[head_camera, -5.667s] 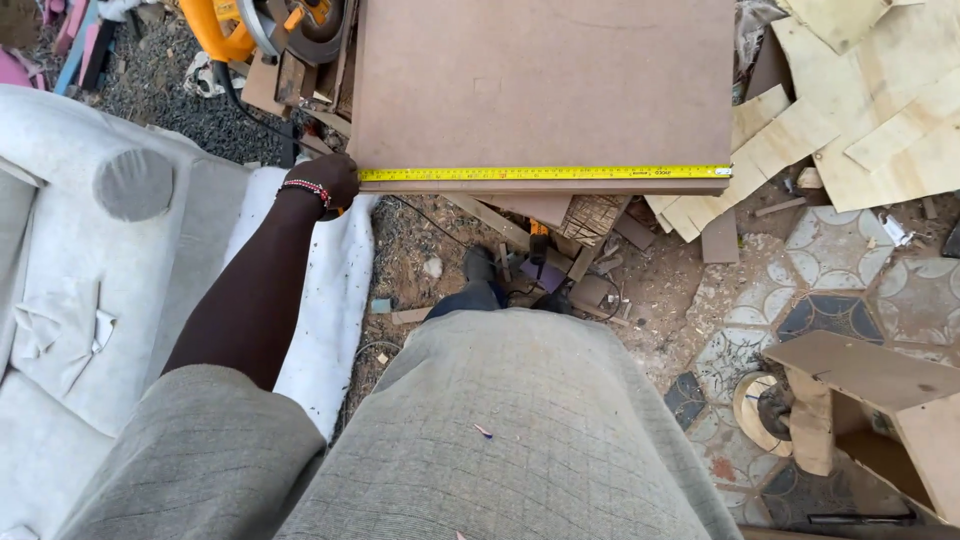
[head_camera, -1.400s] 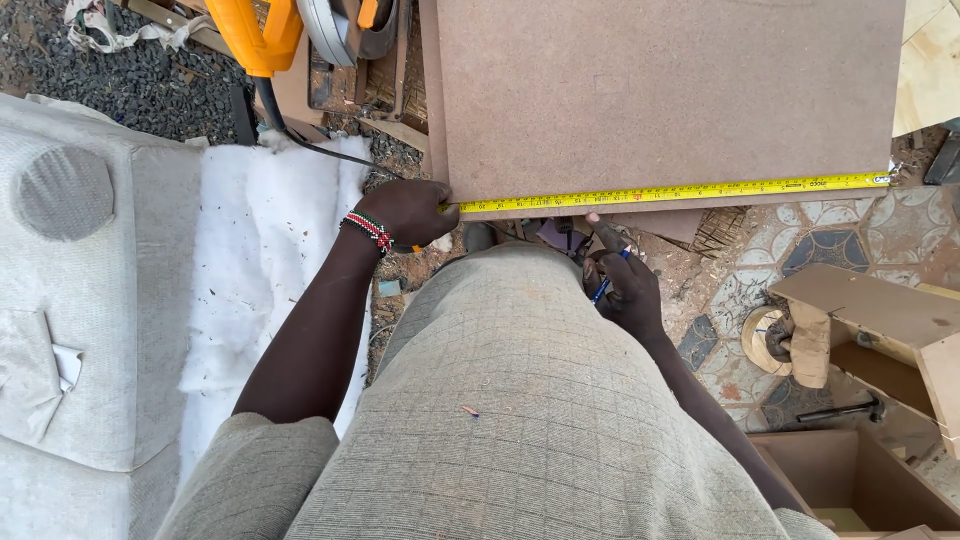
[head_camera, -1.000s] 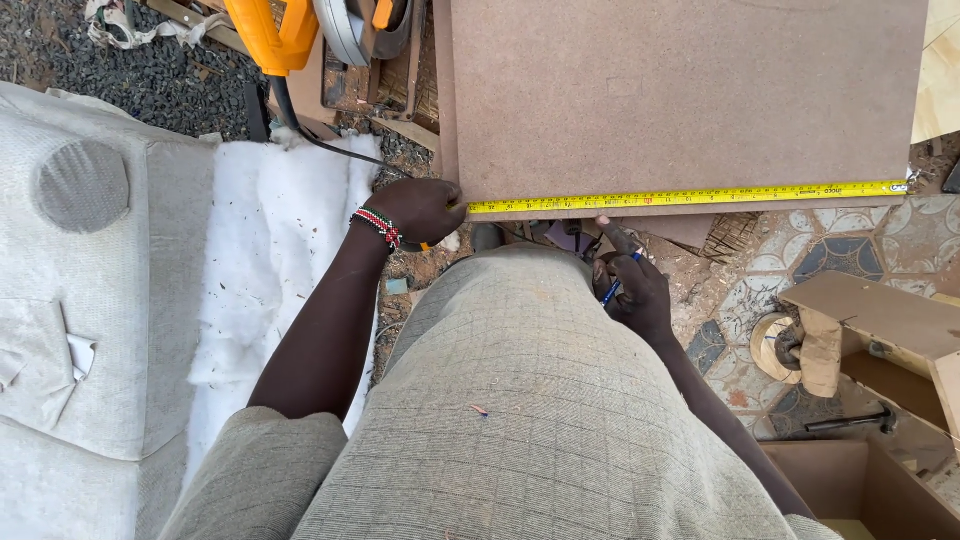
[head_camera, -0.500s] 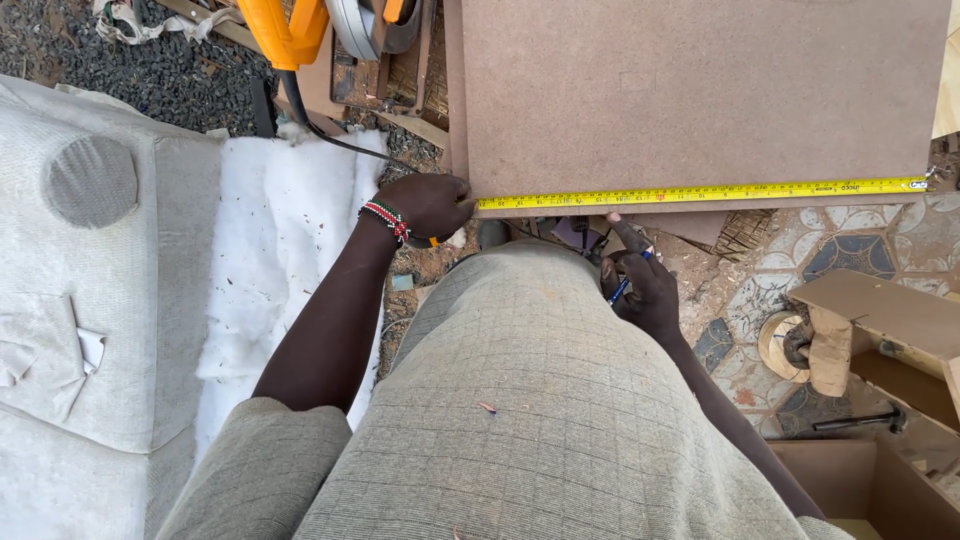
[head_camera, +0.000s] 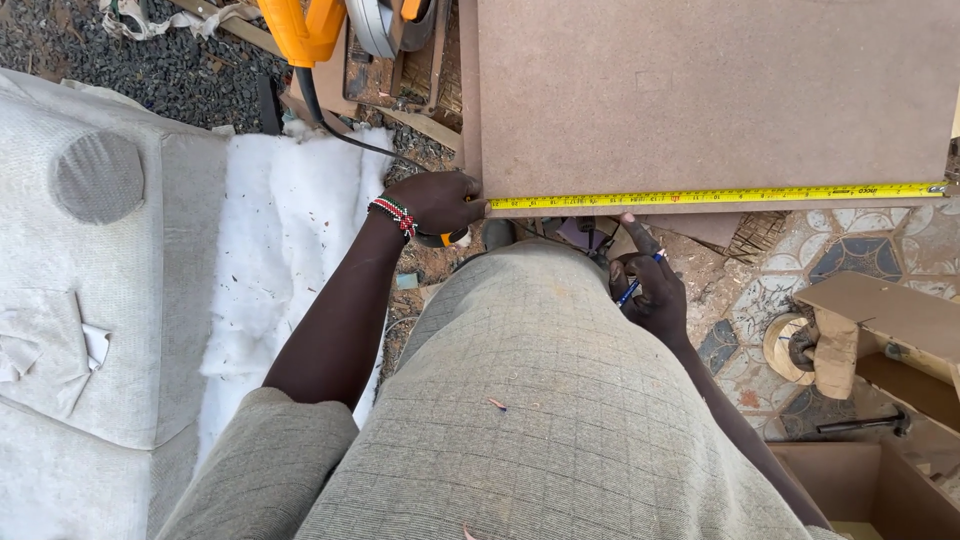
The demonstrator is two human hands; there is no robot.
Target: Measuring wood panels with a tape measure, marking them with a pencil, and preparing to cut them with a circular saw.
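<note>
Since the board [head_camera: 700, 90] is the largest thing in hand, I note it first: a flat brown sheet, lying level ahead of my knees, its near edge just past my lap. I judge it stiff and fairly heavy, matte rather than slippery, with corners that could chip; best taken by two opposite edges, not by one corner.

Tape [head_camera: 715, 196]: yellow blade stretched along the board's near edge, its hook caught at the far right corner. I judge the blade thin, springy, liable to buckle or snap back if released, with edges that can nick; hold the case, not the blade.

Left hand [head_camera: 440, 203]: fingers curled and pressed together around the tape case at the board's left corner, pinning it there. Beaded band on the wrist.

Right hand [head_camera: 650, 290]: below the board's edge, near the middle; fingers pinching a blue pen [head_camera: 632, 288], forefinger raised toward the tape. I judge the pen light and rigid.

Beyond the left corner: an orange saw [head_camera: 340, 25] on the ground, cord trailing. White padding [head_camera: 280, 260] to my left.
</note>
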